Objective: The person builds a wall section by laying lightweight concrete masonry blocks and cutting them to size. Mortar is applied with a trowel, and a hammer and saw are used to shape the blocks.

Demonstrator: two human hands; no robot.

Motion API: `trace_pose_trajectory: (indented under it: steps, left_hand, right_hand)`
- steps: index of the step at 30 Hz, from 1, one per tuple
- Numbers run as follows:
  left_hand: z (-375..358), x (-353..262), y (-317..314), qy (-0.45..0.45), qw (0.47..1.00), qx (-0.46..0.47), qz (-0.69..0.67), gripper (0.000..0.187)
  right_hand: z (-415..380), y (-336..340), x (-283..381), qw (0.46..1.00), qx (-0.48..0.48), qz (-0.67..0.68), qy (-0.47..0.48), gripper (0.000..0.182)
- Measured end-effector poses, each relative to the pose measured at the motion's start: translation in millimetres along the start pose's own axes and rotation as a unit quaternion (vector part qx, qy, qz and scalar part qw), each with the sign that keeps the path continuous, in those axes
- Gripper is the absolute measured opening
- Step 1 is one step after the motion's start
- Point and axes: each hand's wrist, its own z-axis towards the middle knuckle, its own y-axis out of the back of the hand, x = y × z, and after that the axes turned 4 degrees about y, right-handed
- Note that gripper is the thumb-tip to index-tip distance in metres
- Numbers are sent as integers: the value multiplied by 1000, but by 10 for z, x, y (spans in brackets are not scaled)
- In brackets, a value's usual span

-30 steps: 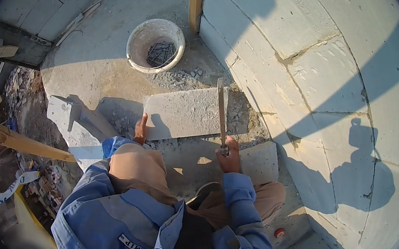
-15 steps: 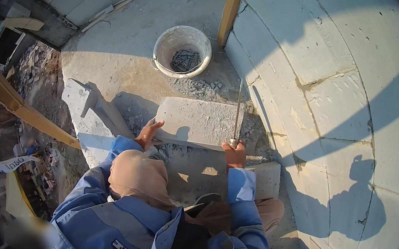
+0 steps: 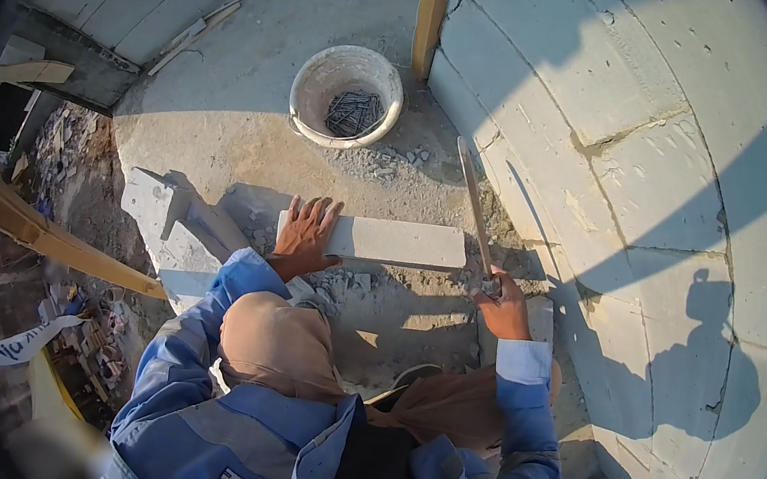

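A pale, light-weight concrete block lies crosswise in front of me with a narrow face up. My left hand rests on its left end, fingers spread over the top and thumb toward the near side. Just off the block's right end, my right hand is closed round the handle of a machete. Its long brownish blade points away from me and leans left, apart from the block as far as I can see. Most of the handle is hidden in the fist.
Beyond the block stands a white bucket holding many nails, with grey rubble beside it. A block wall rises on the right. Another block piece lies at left, near the floor's edge above a debris-strewn drop. A wooden post stands behind.
The block has been turned from its broad face to a narrow one. My left hand has moved from its side onto its top. My right hand with the machete has shifted right, off the block.
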Motion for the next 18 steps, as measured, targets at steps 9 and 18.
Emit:
trace_pose_trajectory:
  steps: [9, 18]
  left_hand:
    - [136, -319, 147, -105, 994, 18, -13, 109]
    - [367, -653, -63, -170, 985, 36, -2, 94]
  right_hand:
    - [-1664, 1564, -342, 889, 55, -423, -166, 27]
    - [-3753, 47, -1432, 790, -229, -256, -508, 27]
